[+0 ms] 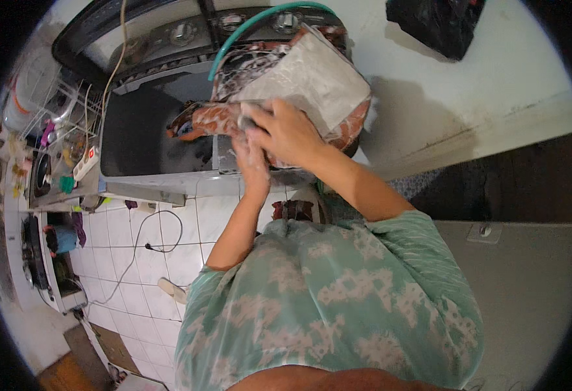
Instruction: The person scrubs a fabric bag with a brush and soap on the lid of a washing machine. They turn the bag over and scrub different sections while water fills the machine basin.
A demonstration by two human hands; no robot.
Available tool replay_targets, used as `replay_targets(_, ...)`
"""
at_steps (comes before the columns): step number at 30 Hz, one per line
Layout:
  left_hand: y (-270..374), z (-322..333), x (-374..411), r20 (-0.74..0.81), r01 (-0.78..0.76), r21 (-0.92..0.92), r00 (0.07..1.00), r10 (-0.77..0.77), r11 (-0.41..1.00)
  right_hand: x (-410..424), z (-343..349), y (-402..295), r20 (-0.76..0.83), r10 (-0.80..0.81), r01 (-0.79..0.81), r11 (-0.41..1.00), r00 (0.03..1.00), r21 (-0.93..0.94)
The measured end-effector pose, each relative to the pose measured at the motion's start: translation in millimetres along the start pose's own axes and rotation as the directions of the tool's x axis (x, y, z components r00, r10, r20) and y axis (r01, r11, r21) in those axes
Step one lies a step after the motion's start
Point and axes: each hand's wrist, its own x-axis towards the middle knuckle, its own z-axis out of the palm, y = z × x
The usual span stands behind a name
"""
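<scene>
A reddish-brown, suds-streaked fabric item (212,121) lies across the open tub side of a twin-tub washing machine. Its dark end hangs over the black lid (134,132) on the left. My left hand (252,151), wet with foam, grips the fabric near the machine's front edge. Just above it, my right hand (286,129) is curled over a small pale and grey object (251,117), possibly a brush, pressed against the fabric; blur hides its shape. Behind my hands, a wet whitish flat panel (315,83) rests on the soapy bundle.
A green hose (247,22) arches over the control knobs (183,33). At left are a power strip (86,163) and a wire dish rack (59,105). A black plastic bag (437,24) sits at upper right. A cable (134,264) lies on the tiled floor.
</scene>
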Motion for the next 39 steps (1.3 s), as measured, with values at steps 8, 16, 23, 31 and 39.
replay_targets(8,12,-23,-9,0.136,-0.517,0.717,0.761,0.634,0.468,-113,-61,53,-0.043,0.454,-0.282,0.623,0.89,0.73)
replay_targets(16,63,21,26,0.903,-0.887,0.385,0.419,0.095,0.255,-151,-31,131,0.015,0.831,-0.234,0.139,0.556,0.962)
replay_targets(23,22,25,36,0.726,-0.636,0.332,0.644,0.242,0.697,-132,38,74,-0.589,0.317,-0.191,0.944,0.743,0.268)
replay_targets(31,21,42,52,0.673,-0.353,0.27,0.735,0.086,0.896,-55,5,107,-0.5,0.467,-0.39,0.884,0.729,0.258)
replay_targets(39,15,23,34,0.747,-0.521,0.153,0.617,0.246,0.84,-43,-20,134,-0.363,0.668,-0.491,0.734,0.65,0.47)
